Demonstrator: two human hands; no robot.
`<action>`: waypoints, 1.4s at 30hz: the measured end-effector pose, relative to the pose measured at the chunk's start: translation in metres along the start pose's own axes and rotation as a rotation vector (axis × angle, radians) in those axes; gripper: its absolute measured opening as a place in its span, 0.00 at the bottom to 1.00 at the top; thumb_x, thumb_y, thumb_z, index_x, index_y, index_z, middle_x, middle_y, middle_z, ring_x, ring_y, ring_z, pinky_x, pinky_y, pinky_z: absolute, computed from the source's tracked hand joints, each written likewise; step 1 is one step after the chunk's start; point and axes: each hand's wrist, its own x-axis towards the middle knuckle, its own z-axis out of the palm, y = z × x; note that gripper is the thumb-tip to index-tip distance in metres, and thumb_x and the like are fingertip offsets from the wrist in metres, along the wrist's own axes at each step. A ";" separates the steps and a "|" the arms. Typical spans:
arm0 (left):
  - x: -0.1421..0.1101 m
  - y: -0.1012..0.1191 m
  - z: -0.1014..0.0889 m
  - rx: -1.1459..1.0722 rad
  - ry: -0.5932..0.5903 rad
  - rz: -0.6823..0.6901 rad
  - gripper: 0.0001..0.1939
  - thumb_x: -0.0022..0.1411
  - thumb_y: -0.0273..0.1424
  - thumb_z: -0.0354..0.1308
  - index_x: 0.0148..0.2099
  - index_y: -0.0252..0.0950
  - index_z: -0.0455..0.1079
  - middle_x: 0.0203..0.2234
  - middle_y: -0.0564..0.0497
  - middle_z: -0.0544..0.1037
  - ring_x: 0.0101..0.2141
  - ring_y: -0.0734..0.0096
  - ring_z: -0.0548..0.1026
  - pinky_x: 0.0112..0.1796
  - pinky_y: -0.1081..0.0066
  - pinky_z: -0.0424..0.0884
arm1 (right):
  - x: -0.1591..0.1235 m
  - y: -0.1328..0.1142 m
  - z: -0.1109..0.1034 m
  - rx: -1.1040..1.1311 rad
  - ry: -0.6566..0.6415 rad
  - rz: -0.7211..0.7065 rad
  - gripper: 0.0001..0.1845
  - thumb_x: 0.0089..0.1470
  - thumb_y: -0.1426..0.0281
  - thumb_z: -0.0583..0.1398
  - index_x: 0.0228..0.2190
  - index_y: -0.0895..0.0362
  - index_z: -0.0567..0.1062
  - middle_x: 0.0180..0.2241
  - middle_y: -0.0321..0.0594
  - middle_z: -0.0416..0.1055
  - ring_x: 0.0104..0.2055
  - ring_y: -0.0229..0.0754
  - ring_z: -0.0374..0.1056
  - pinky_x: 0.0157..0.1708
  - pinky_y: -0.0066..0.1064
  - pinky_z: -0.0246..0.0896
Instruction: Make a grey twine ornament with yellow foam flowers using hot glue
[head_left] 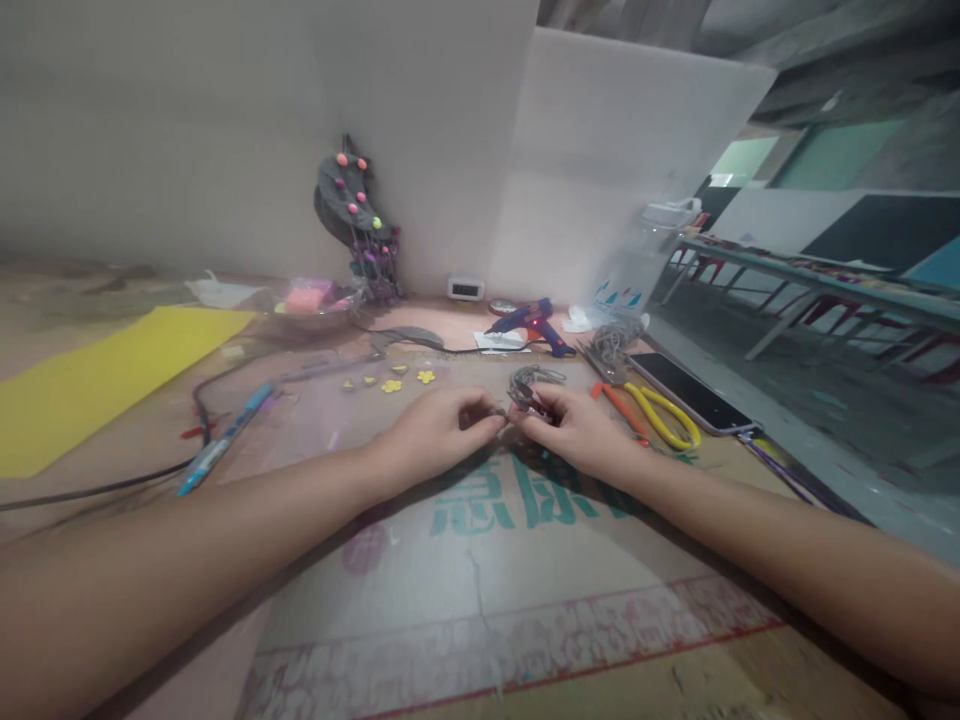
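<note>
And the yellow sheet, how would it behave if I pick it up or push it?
The yellow sheet would probably bend if lifted by a corner, since it looks thin and broad. For the same reason, it is likely light for its size. Pushed, it may slide rather than tip, because it seems to lie flat.

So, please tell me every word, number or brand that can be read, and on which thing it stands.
None can be read surely.
Green characters on the work surface: blurred, partly covered.
Pink round mark beside them: blurred.
White display device: too small.
Blue pen: markings blurred.
</note>
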 end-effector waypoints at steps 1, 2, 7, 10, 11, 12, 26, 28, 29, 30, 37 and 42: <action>0.000 0.000 0.000 -0.004 0.002 -0.001 0.12 0.64 0.36 0.51 0.39 0.37 0.75 0.31 0.52 0.79 0.32 0.69 0.74 0.33 0.71 0.67 | 0.000 0.000 0.000 0.004 -0.001 -0.002 0.18 0.56 0.58 0.56 0.22 0.55 0.60 0.21 0.30 0.51 0.24 0.34 0.50 0.23 0.28 0.45; 0.000 -0.001 0.001 -0.009 0.005 -0.001 0.13 0.64 0.36 0.51 0.39 0.37 0.74 0.31 0.52 0.79 0.31 0.70 0.74 0.33 0.71 0.67 | 0.000 0.000 0.000 0.009 0.001 -0.001 0.18 0.56 0.58 0.56 0.22 0.55 0.60 0.21 0.30 0.52 0.24 0.34 0.50 0.23 0.28 0.46; 0.000 0.001 -0.001 -0.014 0.038 -0.002 0.14 0.65 0.37 0.50 0.37 0.35 0.73 0.29 0.51 0.78 0.29 0.70 0.73 0.31 0.72 0.65 | 0.000 0.000 0.000 0.031 0.021 0.014 0.17 0.56 0.57 0.56 0.24 0.56 0.63 0.22 0.31 0.54 0.24 0.34 0.52 0.24 0.28 0.48; 0.001 0.002 -0.002 -0.028 0.061 -0.015 0.14 0.64 0.37 0.51 0.36 0.34 0.73 0.29 0.51 0.78 0.30 0.70 0.73 0.31 0.72 0.65 | 0.000 0.000 0.000 0.025 0.041 0.026 0.15 0.55 0.58 0.57 0.26 0.56 0.65 0.23 0.32 0.57 0.25 0.35 0.54 0.25 0.28 0.49; 0.001 0.002 -0.002 -0.032 0.058 -0.018 0.14 0.64 0.38 0.51 0.36 0.34 0.73 0.29 0.51 0.78 0.30 0.69 0.73 0.31 0.72 0.65 | 0.000 0.001 0.000 0.023 0.045 0.028 0.15 0.55 0.58 0.57 0.26 0.56 0.65 0.23 0.32 0.58 0.25 0.35 0.54 0.25 0.28 0.50; 0.000 0.002 -0.002 -0.032 0.050 -0.019 0.14 0.64 0.38 0.51 0.36 0.34 0.73 0.29 0.51 0.79 0.30 0.69 0.74 0.31 0.72 0.65 | 0.000 0.001 0.000 0.020 0.047 0.027 0.15 0.55 0.58 0.57 0.26 0.56 0.65 0.23 0.32 0.58 0.26 0.35 0.54 0.25 0.28 0.50; -0.001 0.001 -0.002 -0.121 -0.005 -0.011 0.13 0.64 0.38 0.53 0.40 0.37 0.74 0.33 0.53 0.80 0.33 0.70 0.75 0.34 0.72 0.67 | 0.000 -0.002 0.000 0.006 0.029 0.029 0.18 0.55 0.56 0.56 0.23 0.56 0.63 0.22 0.31 0.53 0.24 0.34 0.52 0.23 0.28 0.47; -0.001 0.002 -0.002 -0.112 0.012 -0.012 0.14 0.64 0.40 0.52 0.40 0.36 0.74 0.33 0.52 0.80 0.33 0.69 0.75 0.33 0.72 0.67 | 0.000 -0.001 0.000 0.007 0.031 0.025 0.18 0.55 0.56 0.56 0.23 0.56 0.63 0.22 0.31 0.53 0.24 0.34 0.51 0.23 0.28 0.46; -0.001 0.002 -0.002 -0.100 0.019 -0.012 0.15 0.65 0.40 0.51 0.40 0.36 0.74 0.33 0.52 0.80 0.32 0.69 0.75 0.33 0.72 0.67 | 0.000 -0.001 0.000 0.007 0.030 0.023 0.18 0.56 0.56 0.56 0.23 0.56 0.63 0.22 0.31 0.52 0.24 0.34 0.51 0.23 0.28 0.46; -0.001 0.002 -0.001 -0.085 0.025 -0.013 0.15 0.65 0.40 0.51 0.39 0.36 0.74 0.32 0.51 0.80 0.32 0.69 0.75 0.33 0.72 0.67 | 0.000 -0.001 0.000 0.007 0.029 0.020 0.18 0.56 0.56 0.56 0.23 0.56 0.62 0.22 0.31 0.52 0.24 0.34 0.51 0.23 0.28 0.46; -0.001 0.002 -0.002 -0.029 0.034 -0.020 0.15 0.65 0.38 0.50 0.38 0.36 0.74 0.31 0.51 0.79 0.31 0.70 0.74 0.31 0.72 0.66 | 0.000 0.002 0.001 0.019 0.027 0.016 0.18 0.56 0.57 0.56 0.23 0.56 0.61 0.22 0.30 0.51 0.24 0.34 0.50 0.23 0.28 0.45; -0.001 0.004 -0.002 -0.059 0.020 -0.016 0.17 0.66 0.40 0.48 0.39 0.36 0.73 0.31 0.51 0.80 0.31 0.68 0.74 0.32 0.72 0.66 | 0.000 0.000 0.001 0.038 0.023 0.016 0.19 0.56 0.56 0.56 0.23 0.56 0.61 0.22 0.30 0.51 0.24 0.34 0.49 0.23 0.28 0.45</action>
